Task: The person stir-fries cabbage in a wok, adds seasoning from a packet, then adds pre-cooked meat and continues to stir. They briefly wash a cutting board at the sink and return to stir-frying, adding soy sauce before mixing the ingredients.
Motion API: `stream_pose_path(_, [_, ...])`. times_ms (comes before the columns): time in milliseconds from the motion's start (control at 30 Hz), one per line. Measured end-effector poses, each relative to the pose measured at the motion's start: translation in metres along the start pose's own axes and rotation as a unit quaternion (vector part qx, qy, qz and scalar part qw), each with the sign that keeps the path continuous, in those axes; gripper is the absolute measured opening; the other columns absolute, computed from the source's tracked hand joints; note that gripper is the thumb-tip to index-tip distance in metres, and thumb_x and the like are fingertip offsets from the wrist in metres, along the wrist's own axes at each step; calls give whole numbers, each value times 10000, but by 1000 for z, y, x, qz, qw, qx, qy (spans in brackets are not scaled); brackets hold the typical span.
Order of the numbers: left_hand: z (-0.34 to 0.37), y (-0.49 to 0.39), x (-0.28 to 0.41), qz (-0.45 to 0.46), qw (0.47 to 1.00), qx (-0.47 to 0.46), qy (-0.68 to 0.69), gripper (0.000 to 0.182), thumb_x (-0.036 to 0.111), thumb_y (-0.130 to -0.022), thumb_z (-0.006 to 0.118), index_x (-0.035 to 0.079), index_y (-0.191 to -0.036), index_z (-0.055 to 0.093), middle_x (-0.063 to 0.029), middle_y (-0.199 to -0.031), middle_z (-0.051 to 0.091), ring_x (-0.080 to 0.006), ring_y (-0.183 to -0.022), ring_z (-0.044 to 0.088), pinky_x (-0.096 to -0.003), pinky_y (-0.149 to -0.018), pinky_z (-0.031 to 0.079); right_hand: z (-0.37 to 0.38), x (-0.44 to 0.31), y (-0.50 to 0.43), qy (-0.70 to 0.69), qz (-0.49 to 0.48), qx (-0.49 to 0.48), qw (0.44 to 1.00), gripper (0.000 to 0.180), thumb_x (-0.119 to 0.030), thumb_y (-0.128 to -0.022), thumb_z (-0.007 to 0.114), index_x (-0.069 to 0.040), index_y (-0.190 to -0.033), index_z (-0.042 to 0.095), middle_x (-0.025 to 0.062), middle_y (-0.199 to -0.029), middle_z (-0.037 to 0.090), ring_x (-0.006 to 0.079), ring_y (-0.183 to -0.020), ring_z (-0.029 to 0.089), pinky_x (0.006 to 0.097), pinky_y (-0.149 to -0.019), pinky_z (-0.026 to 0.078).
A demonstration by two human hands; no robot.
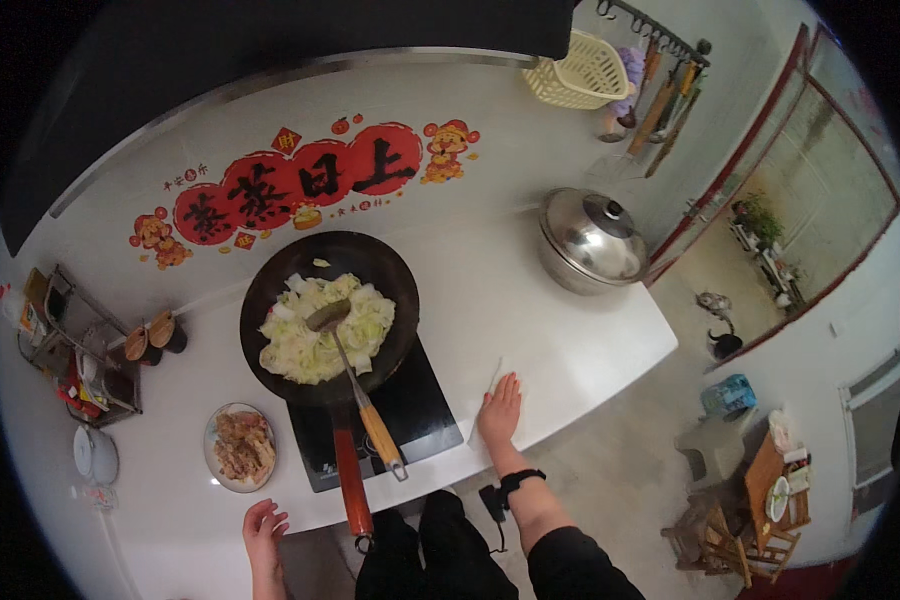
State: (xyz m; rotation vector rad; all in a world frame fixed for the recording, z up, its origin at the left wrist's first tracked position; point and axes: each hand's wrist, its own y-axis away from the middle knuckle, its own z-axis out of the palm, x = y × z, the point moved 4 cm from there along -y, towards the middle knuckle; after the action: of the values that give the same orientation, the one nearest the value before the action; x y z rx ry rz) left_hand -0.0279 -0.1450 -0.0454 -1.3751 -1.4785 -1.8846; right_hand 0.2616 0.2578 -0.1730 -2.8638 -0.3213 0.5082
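Note:
A dark wok (262, 292) stands on a black induction cooktop (420, 401), its red wooden handle (353, 480) reaching past the counter's front edge. Chopped cabbage (285, 349) fills the wok's middle. A metal spatula with a wooden handle (377, 435) rests in it, its blade on the cabbage. Left of the cooktop is a plate (208, 454) of sliced meat (244, 446). My left hand (264, 529) hovers near the counter edge below the plate, fingers loosely bent, holding nothing. My right hand (501, 412) lies palm down right of the cooktop; something thin and pale seems to be beneath it.
A lidded steel pot (592, 244) occupies the counter's back right. Jars (155, 337) and a metal rack (124, 390) line the left wall. Above hang a range hood (307, 52), a cream basket (581, 71) and utensils (656, 112). Stools and a wooden table (761, 472) stand at right.

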Motion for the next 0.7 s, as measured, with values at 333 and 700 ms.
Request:
stream_pose_path(333, [140,20,112,205,965,-163,1,266,57,-858,518,10,-1120,498,-97,-1056,546,-213,-891,593,-321,-761,492,54,-77,-84,-165,-343,-151,912,464,-91,-855,435,-117,-1317,394,53,-1370,385,247,-1261,359,391,-1041,288])
stream_pose_path(700, [96,29,66,50,994,-75,64,247,75,-896,451,15,-1132,494,-106,-1034,555,-201,-901,583,-314,-780,498,-111,-100,-31,-254,-299,-196,899,595,-248,-800,626,1,-1285,387,188,-1306,393,346,-1171,430,400,-974,353])
